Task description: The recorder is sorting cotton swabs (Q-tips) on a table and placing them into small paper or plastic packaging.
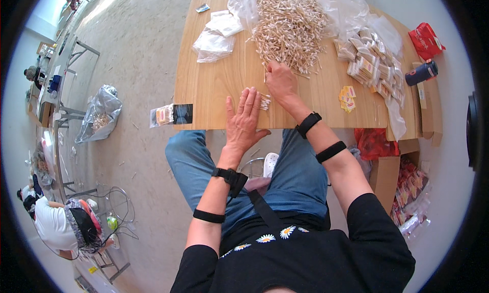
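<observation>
My left hand [242, 117] lies flat near the table's front edge, fingers stretched out. Its fingers rest against a small row of cotton swabs [264, 102], partly hidden beneath them. Farther forward, my right hand [281, 82] is closed in a pinch at the near edge of a big heap of loose cotton swabs [290, 28]. A swab shows at its fingertips; the rest of the grip is hidden. To the left, a clear bag packed with swabs [164, 115] hangs partly over the table edge, beside a black square [183, 114].
Clear empty bags [214, 44] lie at the left of the wooden table [204, 81]. Filled swab packs [369, 64] pile up on the right, near yellow cards [347, 98]. A dark cylinder [422, 73] and red bag [427, 41] sit beyond. A cardboard box [383, 178] stands below.
</observation>
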Tool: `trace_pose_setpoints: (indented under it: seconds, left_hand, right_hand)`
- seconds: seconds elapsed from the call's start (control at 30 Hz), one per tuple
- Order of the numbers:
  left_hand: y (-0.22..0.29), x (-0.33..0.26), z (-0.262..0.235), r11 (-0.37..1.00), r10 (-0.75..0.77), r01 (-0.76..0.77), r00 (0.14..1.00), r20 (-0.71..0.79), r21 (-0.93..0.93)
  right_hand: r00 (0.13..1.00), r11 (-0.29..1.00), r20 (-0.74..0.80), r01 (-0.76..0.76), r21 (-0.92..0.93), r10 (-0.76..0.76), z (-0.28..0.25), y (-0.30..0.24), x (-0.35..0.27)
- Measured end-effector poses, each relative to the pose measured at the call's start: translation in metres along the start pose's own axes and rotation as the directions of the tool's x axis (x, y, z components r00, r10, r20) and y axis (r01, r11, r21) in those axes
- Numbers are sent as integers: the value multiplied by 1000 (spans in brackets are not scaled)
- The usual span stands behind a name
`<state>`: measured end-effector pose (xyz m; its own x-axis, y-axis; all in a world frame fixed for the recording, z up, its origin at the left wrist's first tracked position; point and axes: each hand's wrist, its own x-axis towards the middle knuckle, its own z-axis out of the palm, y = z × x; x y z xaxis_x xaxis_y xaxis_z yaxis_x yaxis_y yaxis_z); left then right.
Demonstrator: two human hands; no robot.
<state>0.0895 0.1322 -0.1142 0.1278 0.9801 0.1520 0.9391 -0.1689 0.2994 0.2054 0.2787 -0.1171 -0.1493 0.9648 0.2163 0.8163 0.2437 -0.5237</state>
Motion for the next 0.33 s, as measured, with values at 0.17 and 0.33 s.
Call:
trace_pose_setpoints:
  seconds: [0.17, 0.33]
  left_hand:
    - [0, 0, 1, 1000, -13, 13, 1000, 10, 14]
    - [-1, 0, 2, 1000, -7, 7, 1000, 18, 16]
  right_hand:
    - [976, 988, 161, 152, -14, -148, -7, -5, -7]
    - [987, 995, 130, 91, 37, -95, -5, 4, -8]
